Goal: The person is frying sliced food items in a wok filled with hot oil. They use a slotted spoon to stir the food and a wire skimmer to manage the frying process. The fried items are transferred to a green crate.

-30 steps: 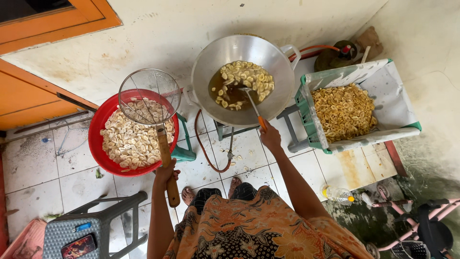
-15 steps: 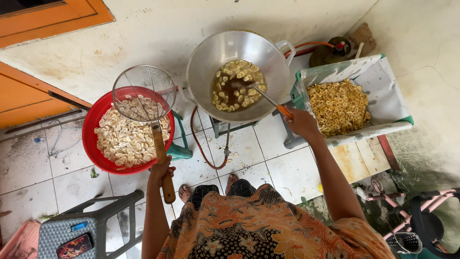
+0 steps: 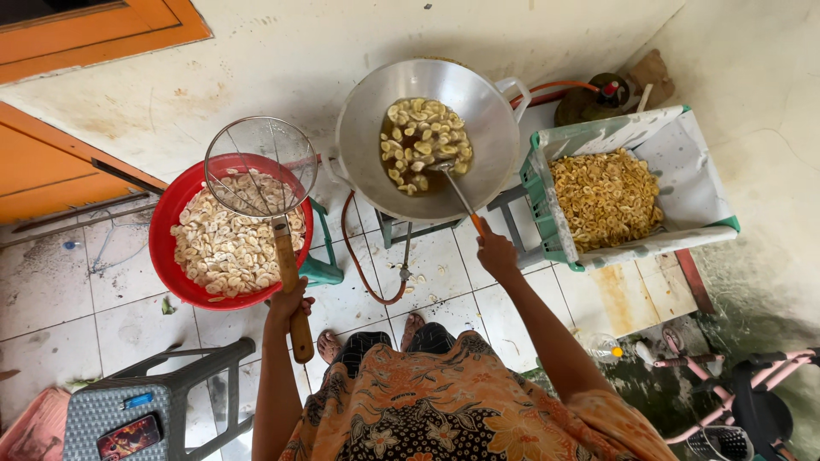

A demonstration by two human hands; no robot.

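Hands at work over frying slices.
Left hand (image 3: 289, 300) gripped a wire strainer (image 3: 260, 167) above the red basin (image 3: 164, 235); right hand (image 3: 495, 253) clasped a spatula (image 3: 453, 185) in the wok (image 3: 478, 102) at centre.

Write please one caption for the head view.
Left hand holds wire skimmer over red basin; right hand stirs slices in wok.

wok (image 3: 487, 111): smooth dull metal | strainer (image 3: 260, 166): wire mesh, wooden handle | basin (image 3: 166, 235): glossy red plastic
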